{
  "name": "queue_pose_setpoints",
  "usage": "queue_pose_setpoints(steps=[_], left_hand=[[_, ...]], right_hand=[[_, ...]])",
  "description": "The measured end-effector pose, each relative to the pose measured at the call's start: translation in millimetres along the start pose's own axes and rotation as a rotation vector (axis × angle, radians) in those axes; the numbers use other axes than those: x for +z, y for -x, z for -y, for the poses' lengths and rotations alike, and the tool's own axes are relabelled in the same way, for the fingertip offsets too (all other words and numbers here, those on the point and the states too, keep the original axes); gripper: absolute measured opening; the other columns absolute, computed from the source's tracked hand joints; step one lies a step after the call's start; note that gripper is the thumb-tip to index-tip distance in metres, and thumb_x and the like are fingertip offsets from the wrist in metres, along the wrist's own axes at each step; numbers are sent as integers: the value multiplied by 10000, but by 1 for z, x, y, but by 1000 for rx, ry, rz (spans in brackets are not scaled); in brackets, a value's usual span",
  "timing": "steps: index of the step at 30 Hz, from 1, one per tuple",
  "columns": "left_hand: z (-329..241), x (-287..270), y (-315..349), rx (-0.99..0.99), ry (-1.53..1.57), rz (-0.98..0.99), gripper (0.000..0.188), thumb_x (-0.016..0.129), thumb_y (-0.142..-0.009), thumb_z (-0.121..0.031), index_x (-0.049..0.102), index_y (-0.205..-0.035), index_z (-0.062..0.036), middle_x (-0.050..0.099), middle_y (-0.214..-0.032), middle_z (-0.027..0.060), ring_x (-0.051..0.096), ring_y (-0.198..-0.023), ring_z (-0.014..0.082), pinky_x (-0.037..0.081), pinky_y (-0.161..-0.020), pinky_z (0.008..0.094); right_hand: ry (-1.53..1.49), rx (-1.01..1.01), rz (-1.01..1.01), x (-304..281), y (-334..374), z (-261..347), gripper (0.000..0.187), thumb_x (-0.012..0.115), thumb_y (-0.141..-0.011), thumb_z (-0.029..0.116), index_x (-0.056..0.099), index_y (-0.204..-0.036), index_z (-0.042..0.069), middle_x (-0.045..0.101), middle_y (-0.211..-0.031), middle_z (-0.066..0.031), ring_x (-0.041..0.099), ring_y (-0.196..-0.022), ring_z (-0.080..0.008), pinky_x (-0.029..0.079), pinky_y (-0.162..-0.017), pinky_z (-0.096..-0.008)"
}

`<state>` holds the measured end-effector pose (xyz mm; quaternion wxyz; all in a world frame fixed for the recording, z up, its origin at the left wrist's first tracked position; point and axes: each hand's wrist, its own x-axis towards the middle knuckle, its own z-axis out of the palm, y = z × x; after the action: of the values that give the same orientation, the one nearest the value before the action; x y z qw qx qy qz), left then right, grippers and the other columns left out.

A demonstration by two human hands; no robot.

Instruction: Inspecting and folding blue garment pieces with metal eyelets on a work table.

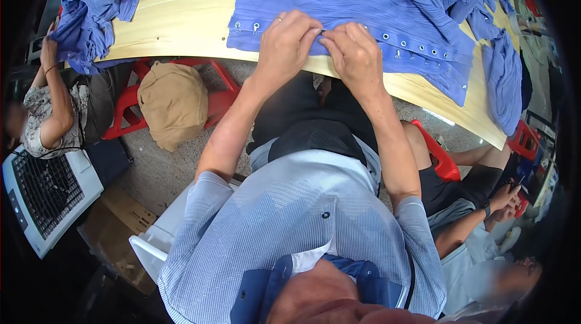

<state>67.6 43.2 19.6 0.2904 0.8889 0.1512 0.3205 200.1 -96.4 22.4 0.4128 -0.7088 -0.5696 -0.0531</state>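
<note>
A blue crinkled garment [315, 3] lies spread on the table in front of me. Along its near edge runs a band [417, 60] with a row of small dark, light-rimmed rings, eyelets or buttons; I cannot tell which. My left hand [287, 45] is closed on that band, thumb and forefinger pinched together. Close beside it, my right hand [356, 54] pinches the same edge, its fingertips almost meeting the left's. Whatever small part sits between the fingertips is hidden.
More blue garments lie heaped on the yellow table [181, 9], at far left and right. Below the edge are a red stool [227, 103] with a tan cloth [172, 103] and a white fan-like unit [51, 194]. Co-workers sit at left and right.
</note>
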Motion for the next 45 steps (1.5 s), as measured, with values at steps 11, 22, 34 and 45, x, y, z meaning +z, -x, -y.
queue_pose_setpoints(steps=[11, 22, 34, 45], left_hand=[[10, -7, -1, -49, 108, 79, 129, 754, -971, -19, 812, -1087, -19, 780, -1028, 113, 722, -959, 320, 545, -878, 405], [7, -6, 4, -64, 118, 45, 133, 731, -975, 14, 807, -1083, -2, 783, -1038, 116, 713, -964, 314, 534, -888, 402], [-15, -23, 14, 139, -164, 170, 269, 806, -952, -127, 820, -1220, -108, 718, -1125, 79, 669, -1008, 306, 543, -884, 449], [-32, 10, -3, 94, -183, 99, 199, 822, -896, -47, 804, -1092, -81, 724, -1047, 83, 695, -942, 290, 561, -816, 416]], right_hand=[[-23, -88, 46, -10, -24, -11, 127, 887, -851, 101, 786, -881, 31, 737, -887, -79, 730, -842, -293, 582, -757, -417], [-118, 108, 188, -15, -30, -8, 128, 878, -904, 160, 815, -933, 52, 757, -892, -89, 743, -809, -317, 586, -714, -428], [152, -182, 9, -32, 11, -10, 232, 786, -847, 61, 769, -1078, 58, 727, -1034, -36, 694, -906, -229, 516, -768, -375], [211, -167, -41, -26, 29, -18, 231, 759, -837, 64, 785, -1061, 114, 672, -945, 3, 660, -866, -206, 497, -765, -376]])
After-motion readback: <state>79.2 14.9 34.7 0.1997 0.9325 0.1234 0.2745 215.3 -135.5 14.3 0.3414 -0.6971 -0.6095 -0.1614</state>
